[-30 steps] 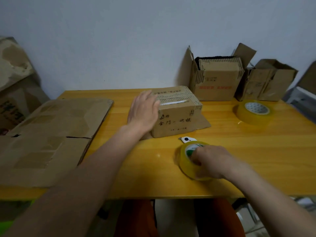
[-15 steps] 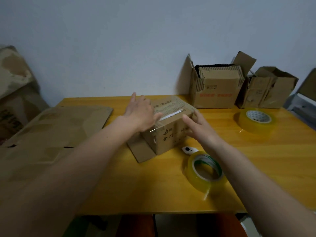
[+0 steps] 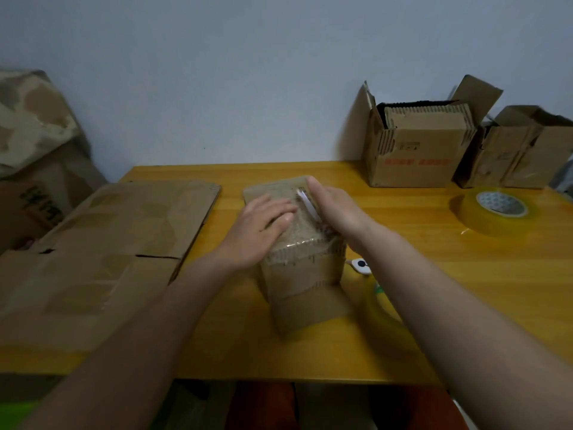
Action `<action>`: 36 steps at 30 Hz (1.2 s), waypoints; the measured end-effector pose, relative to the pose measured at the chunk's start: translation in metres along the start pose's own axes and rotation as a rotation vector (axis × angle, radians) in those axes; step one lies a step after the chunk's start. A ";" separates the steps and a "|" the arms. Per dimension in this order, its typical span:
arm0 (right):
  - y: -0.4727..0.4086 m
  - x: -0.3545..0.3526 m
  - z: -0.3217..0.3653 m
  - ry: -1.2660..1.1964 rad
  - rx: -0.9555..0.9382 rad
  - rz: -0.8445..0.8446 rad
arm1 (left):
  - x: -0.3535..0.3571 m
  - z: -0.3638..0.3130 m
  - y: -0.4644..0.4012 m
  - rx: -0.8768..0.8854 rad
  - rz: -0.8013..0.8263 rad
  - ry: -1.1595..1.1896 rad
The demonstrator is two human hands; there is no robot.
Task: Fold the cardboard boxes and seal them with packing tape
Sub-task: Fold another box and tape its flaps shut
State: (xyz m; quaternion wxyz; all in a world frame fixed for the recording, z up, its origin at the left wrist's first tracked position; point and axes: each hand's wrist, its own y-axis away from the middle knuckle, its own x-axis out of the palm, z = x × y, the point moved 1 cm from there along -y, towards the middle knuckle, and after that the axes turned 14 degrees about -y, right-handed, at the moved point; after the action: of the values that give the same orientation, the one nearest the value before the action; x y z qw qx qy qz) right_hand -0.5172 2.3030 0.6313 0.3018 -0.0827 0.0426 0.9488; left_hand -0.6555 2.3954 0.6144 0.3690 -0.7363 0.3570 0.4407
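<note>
Turned since a moment ago: small cardboard box (image 3: 297,243), now with a short end facing the near edge of the table (image 3: 465,305), and pulled closer to the middle. Right hand (image 3: 336,209) moved off the side and now laid along the top right edge of the box, fingers straight, holding nothing. Left hand (image 3: 257,228) flat on the top left of the box, fingers straight and pressing down. White strip (image 3: 307,206) on the box top between the two hands. One loose flap of the box lying flat toward the near edge. Tape roll (image 3: 379,308) just right of the box, partly hidden by the right arm. Small white cutter (image 3: 360,264) touching the box's right side or just beside it, hard to tell. Second tape roll (image 3: 496,209) near the far right edge. Two open boxes (image 3: 418,150) at the far right corner by the wall. Big flat cardboard sheet (image 3: 108,249) over the left edge.
</note>
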 end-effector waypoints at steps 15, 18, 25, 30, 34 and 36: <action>0.005 -0.020 -0.056 0.291 -0.526 0.160 | 0.006 0.011 0.015 0.100 -0.010 0.037; 0.003 -0.023 -0.054 0.383 -0.542 0.192 | 0.009 0.014 0.018 0.164 -0.079 -0.018; 0.008 -0.029 -0.046 0.572 -0.520 0.272 | 0.025 0.018 0.032 0.114 -0.266 0.018; 0.018 -0.015 -0.025 1.005 -0.538 0.167 | 0.033 0.023 0.042 0.162 -0.266 0.031; 0.023 0.020 -0.018 1.167 -0.598 0.149 | 0.031 0.035 0.049 0.215 -0.200 -0.043; 0.022 0.019 -0.018 1.197 -0.596 0.178 | 0.024 0.043 0.052 0.230 -0.138 -0.104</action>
State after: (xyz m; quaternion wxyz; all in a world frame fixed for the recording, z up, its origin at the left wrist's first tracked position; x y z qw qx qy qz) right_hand -0.5434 2.2934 0.6108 0.1111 -0.6702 -0.0543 0.7318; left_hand -0.7079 2.4029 0.5664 0.4982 -0.6884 0.3339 0.4079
